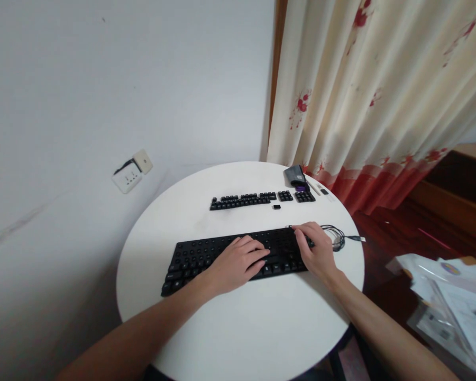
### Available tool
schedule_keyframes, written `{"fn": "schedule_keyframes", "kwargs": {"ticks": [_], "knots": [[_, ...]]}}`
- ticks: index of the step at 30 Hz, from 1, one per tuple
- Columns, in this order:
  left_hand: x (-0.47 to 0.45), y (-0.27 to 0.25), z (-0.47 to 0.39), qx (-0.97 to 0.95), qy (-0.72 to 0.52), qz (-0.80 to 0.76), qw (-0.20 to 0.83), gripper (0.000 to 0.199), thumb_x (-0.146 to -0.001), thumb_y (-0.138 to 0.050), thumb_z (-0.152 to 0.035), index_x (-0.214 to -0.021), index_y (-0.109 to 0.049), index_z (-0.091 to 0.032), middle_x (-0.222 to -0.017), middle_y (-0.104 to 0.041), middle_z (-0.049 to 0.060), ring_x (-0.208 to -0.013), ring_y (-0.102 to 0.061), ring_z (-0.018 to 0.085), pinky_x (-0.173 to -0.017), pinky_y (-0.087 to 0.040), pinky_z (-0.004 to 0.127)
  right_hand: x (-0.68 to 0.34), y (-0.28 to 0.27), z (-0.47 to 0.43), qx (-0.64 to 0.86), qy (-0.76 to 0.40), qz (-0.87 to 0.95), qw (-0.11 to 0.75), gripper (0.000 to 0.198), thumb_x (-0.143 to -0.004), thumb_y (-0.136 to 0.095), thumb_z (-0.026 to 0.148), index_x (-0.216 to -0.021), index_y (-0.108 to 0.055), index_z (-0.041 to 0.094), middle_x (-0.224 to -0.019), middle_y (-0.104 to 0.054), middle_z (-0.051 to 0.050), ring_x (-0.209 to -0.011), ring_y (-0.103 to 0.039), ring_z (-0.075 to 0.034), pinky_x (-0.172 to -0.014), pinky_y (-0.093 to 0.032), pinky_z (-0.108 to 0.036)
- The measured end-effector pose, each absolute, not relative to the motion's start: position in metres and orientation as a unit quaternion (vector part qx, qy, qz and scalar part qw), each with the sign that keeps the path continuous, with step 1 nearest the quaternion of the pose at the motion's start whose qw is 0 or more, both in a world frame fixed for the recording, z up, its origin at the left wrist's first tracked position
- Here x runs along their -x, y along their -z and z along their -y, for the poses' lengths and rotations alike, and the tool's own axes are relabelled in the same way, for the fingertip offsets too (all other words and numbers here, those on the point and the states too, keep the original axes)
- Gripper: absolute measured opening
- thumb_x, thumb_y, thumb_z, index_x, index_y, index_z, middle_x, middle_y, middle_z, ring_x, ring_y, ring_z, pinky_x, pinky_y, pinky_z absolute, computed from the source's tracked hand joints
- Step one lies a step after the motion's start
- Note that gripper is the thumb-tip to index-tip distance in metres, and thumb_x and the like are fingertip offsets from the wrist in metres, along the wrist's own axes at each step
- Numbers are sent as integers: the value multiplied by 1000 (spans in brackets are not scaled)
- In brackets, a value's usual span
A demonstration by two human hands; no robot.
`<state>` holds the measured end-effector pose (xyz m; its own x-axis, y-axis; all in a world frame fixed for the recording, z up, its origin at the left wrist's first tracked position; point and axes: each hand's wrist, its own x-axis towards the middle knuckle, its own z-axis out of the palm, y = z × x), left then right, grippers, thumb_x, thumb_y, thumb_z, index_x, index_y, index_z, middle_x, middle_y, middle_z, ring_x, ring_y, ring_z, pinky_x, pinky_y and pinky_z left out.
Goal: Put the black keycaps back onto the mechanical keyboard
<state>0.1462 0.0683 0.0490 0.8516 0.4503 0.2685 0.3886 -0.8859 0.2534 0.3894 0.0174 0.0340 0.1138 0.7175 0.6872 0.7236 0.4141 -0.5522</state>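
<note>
From where I stand, the black computer keyboard (206,254) lies under both hands, sticking out past the left hand (241,262), which rests on it, fingers loosely spread. Beyond the hands sit rows of detached keycaps (244,201). The right hand (315,246) curls over the right end; whether it pinches anything, I can't tell. Beside it lies a coiled USB cable (343,239).
</note>
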Motion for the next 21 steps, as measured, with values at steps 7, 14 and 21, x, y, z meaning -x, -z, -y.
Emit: {"fn": "schedule_keyframes", "kwargs": {"ticks": [7,14,21], "knots": [[-147,-50,-66,-961,-146,-216,91,27,-98,-49,-30,-119,-65,-23,-118,-63,4,-109,-52,21,-99,-42,39,-376,-35,-10,464,-26,807,365,19,-94,-53,21,-95,-72,20,-95,-66,-7,-89,-56,-21,-80,-46,-39],[-149,-49,-65,-962,-146,-212,93,25,-98,-50,-27,-117,-65,-23,-118,-63,4,-109,-52,20,-98,-41,39,-369,-36,-8,473,-20,834,282,19,-94,-55,25,-86,-73,21,-103,-65,-7,-98,-54,-21,-87,-43,-39],[-149,-50,-65,-963,-131,-217,92,26,-98,-48,-29,-119,-64,-23,-119,-63,4,-109,-51,20,-97,-42,39,-369,-36,-9,472,-26,837,277,17,-93,-56,23,-86,-72,20,-99,-66,-6,-96,-54,-21,-86,-44,-38]]}}
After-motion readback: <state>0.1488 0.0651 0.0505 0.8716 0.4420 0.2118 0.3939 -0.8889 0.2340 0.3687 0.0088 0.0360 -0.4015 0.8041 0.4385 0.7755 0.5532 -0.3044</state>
